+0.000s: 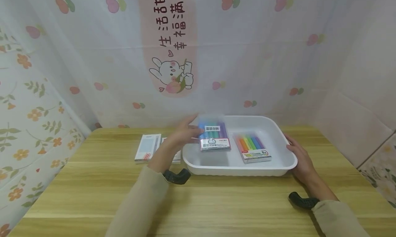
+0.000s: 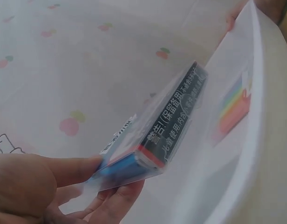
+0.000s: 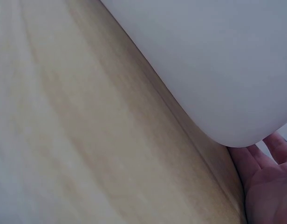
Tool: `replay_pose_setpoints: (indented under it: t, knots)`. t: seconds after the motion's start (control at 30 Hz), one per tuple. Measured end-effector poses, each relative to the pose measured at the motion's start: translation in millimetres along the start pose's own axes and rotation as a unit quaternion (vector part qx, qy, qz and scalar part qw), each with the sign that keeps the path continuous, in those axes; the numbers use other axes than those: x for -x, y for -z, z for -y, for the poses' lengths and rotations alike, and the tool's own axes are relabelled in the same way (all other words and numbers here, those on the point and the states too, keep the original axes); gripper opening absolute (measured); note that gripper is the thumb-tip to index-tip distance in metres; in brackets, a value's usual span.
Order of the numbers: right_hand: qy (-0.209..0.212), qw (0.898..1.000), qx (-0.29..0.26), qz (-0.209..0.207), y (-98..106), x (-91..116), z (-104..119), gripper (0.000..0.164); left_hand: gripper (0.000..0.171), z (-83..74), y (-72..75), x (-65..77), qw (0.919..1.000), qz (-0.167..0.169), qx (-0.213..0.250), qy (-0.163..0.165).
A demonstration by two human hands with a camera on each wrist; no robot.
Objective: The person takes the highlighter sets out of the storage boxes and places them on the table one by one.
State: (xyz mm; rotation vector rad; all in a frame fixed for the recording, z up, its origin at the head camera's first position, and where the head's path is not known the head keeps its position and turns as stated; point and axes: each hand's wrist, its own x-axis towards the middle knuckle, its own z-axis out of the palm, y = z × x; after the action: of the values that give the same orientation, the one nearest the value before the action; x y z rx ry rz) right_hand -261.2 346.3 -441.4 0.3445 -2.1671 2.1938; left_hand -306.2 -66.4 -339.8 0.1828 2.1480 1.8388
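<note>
My left hand [image 1: 177, 140] pinches a clear plastic pack of coloured pens [image 1: 214, 144] by its left side, above the left part of a white plastic basin [image 1: 235, 171]. In the left wrist view the thumb lies on one face of this pack [image 2: 174, 123] and fingers lie behind it. A second pack, with rainbow-coloured pens [image 1: 254, 148], lies on the basin floor to the right. At the basin's right end my right hand [image 1: 303, 163] grips the rim, thumb over the edge and fingers along the outer wall. The right wrist view shows only part of this hand [image 3: 269, 186].
Left of the basin, a flat white box [image 1: 147, 148] lies on the wooden table [image 1: 216, 206]. Another white pack [image 1: 177, 158] beside it is partly hidden by my left arm. A printed curtain [image 1: 253, 58] hangs close behind the basin. Each wrist wears a black band piece.
</note>
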Motion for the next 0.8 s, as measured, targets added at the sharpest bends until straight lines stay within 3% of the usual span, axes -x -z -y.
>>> replay_pose_setpoints:
  t: [0.3,0.5,0.8]
  knots:
    - [0.006,1.000,0.003,0.003,0.4,0.6,-1.4,0.055,0.079,14.4,34.8,21.7,0.9995,-0.024,-0.010,-0.017]
    - [0.003,1.000,0.007,0.003,0.4,0.4,-1.7,0.056,0.076,18.0,48.7,34.9,0.9991,-0.038,-0.016,-0.009]
    - [-0.006,1.000,0.016,0.001,0.9,0.0,-0.6,0.056,0.075,23.8,70.7,51.2,0.9988,-0.028,-0.032,-0.025]
